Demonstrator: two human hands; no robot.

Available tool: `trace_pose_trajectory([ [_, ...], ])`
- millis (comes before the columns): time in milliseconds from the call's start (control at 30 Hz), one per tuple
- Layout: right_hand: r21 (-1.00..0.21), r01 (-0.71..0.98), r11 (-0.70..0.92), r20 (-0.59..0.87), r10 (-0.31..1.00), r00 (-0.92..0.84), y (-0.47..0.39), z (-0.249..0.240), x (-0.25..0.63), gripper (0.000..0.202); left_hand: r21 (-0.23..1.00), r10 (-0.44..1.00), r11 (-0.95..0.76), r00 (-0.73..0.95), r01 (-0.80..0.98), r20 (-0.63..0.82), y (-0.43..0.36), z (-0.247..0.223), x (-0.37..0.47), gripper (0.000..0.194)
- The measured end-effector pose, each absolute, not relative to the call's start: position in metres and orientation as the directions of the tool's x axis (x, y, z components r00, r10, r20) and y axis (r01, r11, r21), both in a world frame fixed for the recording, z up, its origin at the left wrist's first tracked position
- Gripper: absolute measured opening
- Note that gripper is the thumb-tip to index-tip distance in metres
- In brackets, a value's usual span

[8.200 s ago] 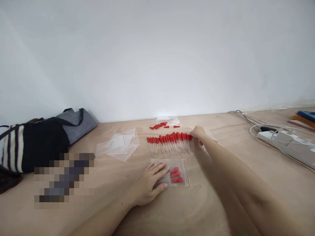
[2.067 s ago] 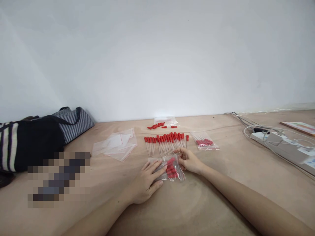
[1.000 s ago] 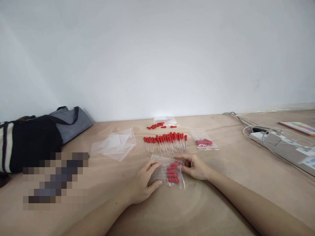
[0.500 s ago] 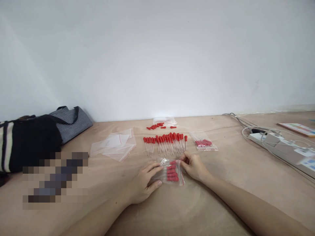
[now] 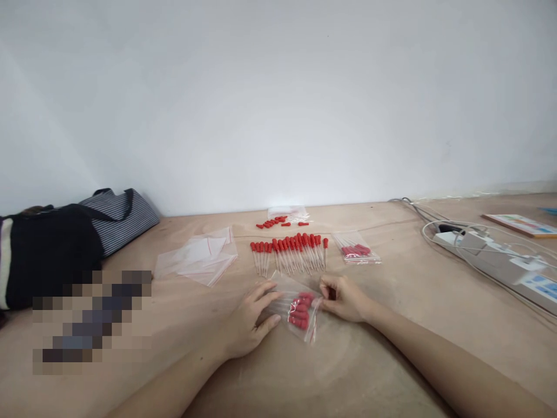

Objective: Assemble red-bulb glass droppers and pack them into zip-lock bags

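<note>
A clear zip bag [image 5: 282,284] lies in front of me with several red-bulbed droppers [image 5: 300,310] inside, bulbs toward the right and the red-lined zip end. My left hand [image 5: 256,316] rests at the bag's left end, fingers stretched out and thumb apart from them. My right hand [image 5: 343,297] has its fingers curled closed at the upper corner of the zip end, seemingly pinching the edge. Just beyond stand out a row of loose droppers [image 5: 300,241], red bulbs away from me. A filled zip bag [image 5: 361,255] lies right of that row.
Flat zip bags [image 5: 204,255] overlap at the left. Loose red bulbs [image 5: 272,222] and another clear bag [image 5: 282,211] lie near the wall. Dark and striped bags [image 5: 52,249] stand far left, a blurred patch before them. A power strip [image 5: 500,255] with cables is at the right.
The bag between my hands has turned, its zip end swinging toward me and its far left corner rising. My right fingers have curled in more. The view has shifted slightly.
</note>
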State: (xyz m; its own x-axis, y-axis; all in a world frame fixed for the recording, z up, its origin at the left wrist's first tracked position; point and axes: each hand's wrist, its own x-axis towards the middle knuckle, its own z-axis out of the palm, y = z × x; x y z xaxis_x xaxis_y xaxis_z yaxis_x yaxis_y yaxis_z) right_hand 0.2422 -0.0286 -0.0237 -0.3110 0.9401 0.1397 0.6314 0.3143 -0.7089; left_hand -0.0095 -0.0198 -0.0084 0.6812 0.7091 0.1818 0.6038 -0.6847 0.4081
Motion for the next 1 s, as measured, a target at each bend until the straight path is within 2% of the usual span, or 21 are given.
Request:
trace_pose_trajectory([
  [133,-0.768,0.549,0.330,0.021,0.869,-0.494,-0.047,-0.016,0.250,0.033,0.413,0.719,-0.686,0.644,0.599,0.261,-0.016,-0.010,-0.010,0.033],
  [300,-0.842,0.440,0.313,0.037,0.846,-0.531,-0.053,-0.013,0.256,0.024,0.426,0.695,-0.711,0.652,0.560,0.302,-0.025,-0.007,-0.007,0.029],
  [400,-0.790,0.466,0.398,0.101,0.835,-0.541,-0.051,-0.017,0.254,0.029,0.418,0.674,-0.727,0.682,0.545,0.284,-0.040,-0.007,0.000,0.061],
  [467,-0.741,0.493,0.455,0.148,0.828,-0.541,-0.051,-0.020,0.249,0.027,0.402,0.673,-0.728,0.688,0.555,0.272,-0.049,-0.011,0.006,0.072],
  [633,-0.703,0.493,0.513,0.244,0.825,-0.511,-0.052,-0.026,0.235,0.017,0.405,0.690,-0.721,0.629,0.562,0.357,-0.054,-0.022,0.017,0.045],
  [767,-0.686,0.463,0.561,0.262,0.785,-0.561,-0.053,-0.025,0.234,0.024,0.401,0.627,-0.778,0.646,0.484,0.436,-0.051,-0.019,0.015,0.048],
  [833,-0.640,0.473,0.606,0.288,0.760,-0.583,-0.052,-0.023,0.237,0.025,0.358,0.567,-0.822,0.699,0.443,0.436,-0.049,-0.015,0.011,0.049],
  [900,-0.575,0.491,0.654,0.326,0.734,-0.596,-0.052,-0.022,0.241,0.026,0.277,0.505,-0.863,0.734,0.423,0.454,-0.046,-0.011,0.007,0.039],
  [1000,-0.541,0.491,0.683,0.355,0.715,-0.602,-0.050,-0.023,0.244,0.031,0.041,0.350,-0.921,0.774,0.388,0.528,-0.040,-0.007,0.001,0.021],
])
